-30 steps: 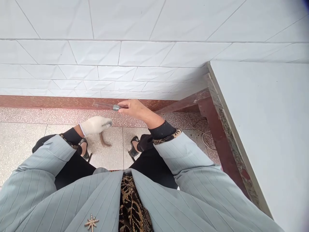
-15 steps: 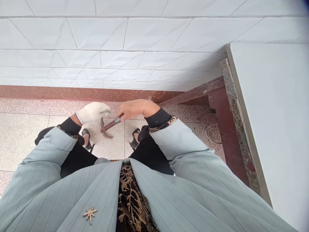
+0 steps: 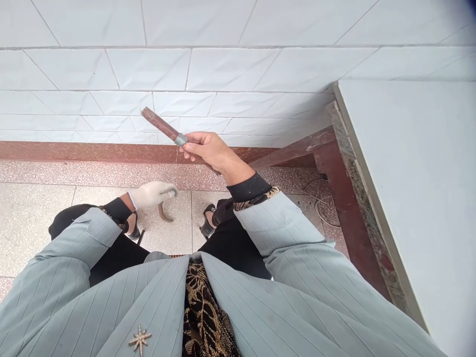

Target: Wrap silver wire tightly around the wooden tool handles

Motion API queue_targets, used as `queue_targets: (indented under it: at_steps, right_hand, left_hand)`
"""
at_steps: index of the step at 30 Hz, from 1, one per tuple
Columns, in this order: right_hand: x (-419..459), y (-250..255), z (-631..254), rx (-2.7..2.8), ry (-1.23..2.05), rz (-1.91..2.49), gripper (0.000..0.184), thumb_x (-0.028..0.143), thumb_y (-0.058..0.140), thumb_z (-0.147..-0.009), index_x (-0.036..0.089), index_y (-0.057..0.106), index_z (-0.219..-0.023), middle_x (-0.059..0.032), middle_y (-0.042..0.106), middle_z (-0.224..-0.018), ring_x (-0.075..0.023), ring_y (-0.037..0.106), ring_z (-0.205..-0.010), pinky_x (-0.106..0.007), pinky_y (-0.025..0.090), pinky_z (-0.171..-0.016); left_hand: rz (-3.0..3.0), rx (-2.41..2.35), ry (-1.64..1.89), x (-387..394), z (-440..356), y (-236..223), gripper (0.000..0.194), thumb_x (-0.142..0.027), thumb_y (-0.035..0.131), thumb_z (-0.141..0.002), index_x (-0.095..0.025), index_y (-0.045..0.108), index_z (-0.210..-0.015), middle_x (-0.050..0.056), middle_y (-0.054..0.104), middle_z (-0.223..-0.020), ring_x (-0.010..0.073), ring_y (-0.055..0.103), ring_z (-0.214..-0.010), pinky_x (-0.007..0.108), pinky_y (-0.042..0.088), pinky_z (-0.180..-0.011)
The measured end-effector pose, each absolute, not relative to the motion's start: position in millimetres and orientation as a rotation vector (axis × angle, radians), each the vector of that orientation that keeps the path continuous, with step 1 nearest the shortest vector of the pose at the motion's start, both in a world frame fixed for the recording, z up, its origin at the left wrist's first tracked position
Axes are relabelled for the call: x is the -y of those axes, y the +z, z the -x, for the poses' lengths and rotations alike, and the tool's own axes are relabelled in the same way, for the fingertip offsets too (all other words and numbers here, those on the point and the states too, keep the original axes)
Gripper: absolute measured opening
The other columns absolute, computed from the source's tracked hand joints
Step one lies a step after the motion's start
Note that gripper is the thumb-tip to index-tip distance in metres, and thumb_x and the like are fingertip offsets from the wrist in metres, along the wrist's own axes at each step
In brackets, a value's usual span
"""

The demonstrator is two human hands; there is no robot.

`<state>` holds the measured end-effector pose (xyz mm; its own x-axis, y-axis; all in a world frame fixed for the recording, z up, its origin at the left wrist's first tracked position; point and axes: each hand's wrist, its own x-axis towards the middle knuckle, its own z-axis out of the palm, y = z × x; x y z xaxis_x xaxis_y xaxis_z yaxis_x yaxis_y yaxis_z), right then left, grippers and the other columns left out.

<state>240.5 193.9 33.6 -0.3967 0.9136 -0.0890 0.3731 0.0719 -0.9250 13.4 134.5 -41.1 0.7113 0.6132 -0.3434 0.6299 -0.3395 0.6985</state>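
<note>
My bare right hand [image 3: 206,148] grips a reddish-brown wooden stick [image 3: 159,123] near the middle, with its far end raised up and left against the wall. A tight coil of silvery wire [image 3: 181,139] is wound round the stick beside my fingertips. From the coil a very thin strand runs down toward my left hand [image 3: 154,194]. That hand wears a white knitted glove and is closed at the fingertips, lower and to the left; the wire's end inside it is hidden. Just below the glove a curved brown piece [image 3: 163,213] lies on the floor, partly covered.
A white tiled wall [image 3: 223,69] with a red-brown base strip [image 3: 74,152] rises in front. At right stands a white-topped table [image 3: 405,173] with a dark red frame [image 3: 357,223]. A looped cable [image 3: 325,213] lies under it. My shoes [image 3: 208,225] rest on the speckled floor.
My right hand has swung the stick from level down over the curved piece, then up, its far end now pointing up-left. My gloved left hand rose slightly and came back down, still closed.
</note>
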Motion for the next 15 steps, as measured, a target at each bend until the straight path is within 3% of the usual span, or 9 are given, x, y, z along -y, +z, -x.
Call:
queue_targets:
  at_steps: [5,7,11,15]
  right_hand:
    - [-191.6,31.7,-241.2,2.415,0.548,1.788,0.026,0.021,0.060,-0.101,0.008,0.074,-0.117,-0.0181,0.076,-0.113,-0.0277,0.069,-0.101,-0.036,0.047,-0.083]
    - [-189.5,32.6,-243.0,2.621,0.430,1.914,0.032,0.021,0.056,-0.103,0.004,0.074,-0.124,-0.0237,0.074,-0.121,-0.0329,0.070,-0.109,-0.038,0.047,-0.083]
    - [-184.2,31.8,-241.7,3.035,0.541,1.799,0.030,0.019,0.060,-0.100,0.005,0.079,-0.117,-0.0233,0.076,-0.118,-0.0317,0.071,-0.107,-0.036,0.043,-0.079]
    - [-179.0,26.3,-235.1,3.258,0.916,1.257,0.016,0.016,0.065,-0.094,0.012,0.081,-0.098,-0.0094,0.076,-0.091,-0.0183,0.062,-0.079,-0.032,0.036,-0.069]
  left_hand:
    - [-2.361,-0.988,-0.255,-128.1,-20.7,0.3,0.036,-0.040,0.041,-0.105,-0.023,0.071,-0.114,0.003,0.079,-0.095,0.0203,0.072,-0.084,0.029,0.046,-0.071]
    - [-2.437,-1.084,-0.184,-131.7,-16.6,11.2,0.038,-0.039,0.039,-0.106,-0.023,0.072,-0.116,0.004,0.079,-0.096,0.0209,0.073,-0.085,0.030,0.047,-0.072]
    - [-2.475,-1.215,0.061,-143.1,-2.3,12.1,0.038,-0.037,0.041,-0.105,-0.021,0.074,-0.114,0.005,0.080,-0.103,0.0215,0.074,-0.092,0.031,0.050,-0.078]
    - [-2.364,-1.270,0.284,-150.8,7.3,5.6,0.034,-0.035,0.045,-0.103,-0.021,0.075,-0.112,0.004,0.080,-0.107,0.0203,0.073,-0.097,0.031,0.052,-0.085]
